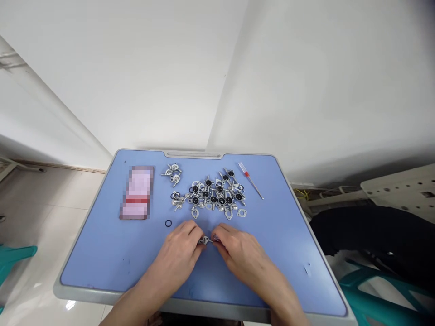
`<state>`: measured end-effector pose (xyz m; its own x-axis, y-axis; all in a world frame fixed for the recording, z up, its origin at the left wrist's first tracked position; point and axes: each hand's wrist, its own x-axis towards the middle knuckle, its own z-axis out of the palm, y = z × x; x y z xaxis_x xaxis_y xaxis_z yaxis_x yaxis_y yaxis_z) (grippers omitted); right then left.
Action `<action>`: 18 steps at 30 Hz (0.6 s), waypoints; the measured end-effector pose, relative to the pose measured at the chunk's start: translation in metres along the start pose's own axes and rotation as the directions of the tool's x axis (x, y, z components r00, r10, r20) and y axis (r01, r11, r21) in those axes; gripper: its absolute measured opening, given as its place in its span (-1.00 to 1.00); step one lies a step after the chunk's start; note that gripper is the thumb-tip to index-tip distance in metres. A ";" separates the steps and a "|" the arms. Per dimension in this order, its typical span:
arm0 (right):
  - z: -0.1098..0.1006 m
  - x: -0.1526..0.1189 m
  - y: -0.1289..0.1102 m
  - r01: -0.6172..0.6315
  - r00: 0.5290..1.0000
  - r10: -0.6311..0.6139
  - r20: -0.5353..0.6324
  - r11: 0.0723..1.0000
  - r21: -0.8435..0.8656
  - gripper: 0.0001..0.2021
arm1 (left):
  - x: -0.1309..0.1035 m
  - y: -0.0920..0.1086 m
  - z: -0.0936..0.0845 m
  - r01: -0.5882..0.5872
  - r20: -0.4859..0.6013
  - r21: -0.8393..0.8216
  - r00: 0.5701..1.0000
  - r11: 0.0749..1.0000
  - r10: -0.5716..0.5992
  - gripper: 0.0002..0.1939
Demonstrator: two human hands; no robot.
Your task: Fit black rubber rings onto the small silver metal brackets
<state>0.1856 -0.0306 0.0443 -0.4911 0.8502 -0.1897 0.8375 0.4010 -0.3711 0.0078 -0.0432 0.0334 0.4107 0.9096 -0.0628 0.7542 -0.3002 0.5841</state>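
Note:
Near the front middle of the blue table (142,262), my left hand (183,246) pinches a small silver metal part (204,240). My right hand (238,249) is closed just to its right, gripping a small thing with a thin tip that reaches the metal part; most of it is hidden by the fingers. Beyond my hands lies a pile of silver parts with black round discs (213,199), mixed with flat metal plates (242,213). A black ring (168,223) lies by itself to the left, behind my left hand.
A smaller group of silver parts (175,179) is at the back. A screwdriver (254,184) with a clear and red handle lies at the back right. On the left is a blurred, flat pinkish object (136,192). Teal stools (384,294) and dark cloth (374,235) are beyond the table's right edge.

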 end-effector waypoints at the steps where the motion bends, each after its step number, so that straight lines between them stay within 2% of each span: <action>1: 0.000 0.000 0.000 -0.003 1.000 0.003 0.004 1.000 -0.006 -0.80 | 0.000 0.001 0.000 0.004 0.005 -0.005 1.000 1.000 -0.004 -0.92; 12: 0.004 -0.001 0.001 -0.020 1.000 0.020 0.024 1.000 0.006 -0.80 | -0.002 0.004 -0.004 0.037 0.053 -0.086 0.998 0.996 -0.032 -0.82; 18: 0.003 -0.002 0.001 -0.025 0.999 0.025 0.028 1.000 0.006 -0.80 | -0.002 0.003 -0.005 0.043 0.039 -0.070 0.998 0.997 -0.041 -0.91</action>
<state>0.1869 -0.0329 0.0413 -0.4763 0.8502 -0.2242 0.8483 0.3772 -0.3717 0.0067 -0.0448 0.0389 0.3992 0.9092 -0.1180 0.7337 -0.2397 0.6358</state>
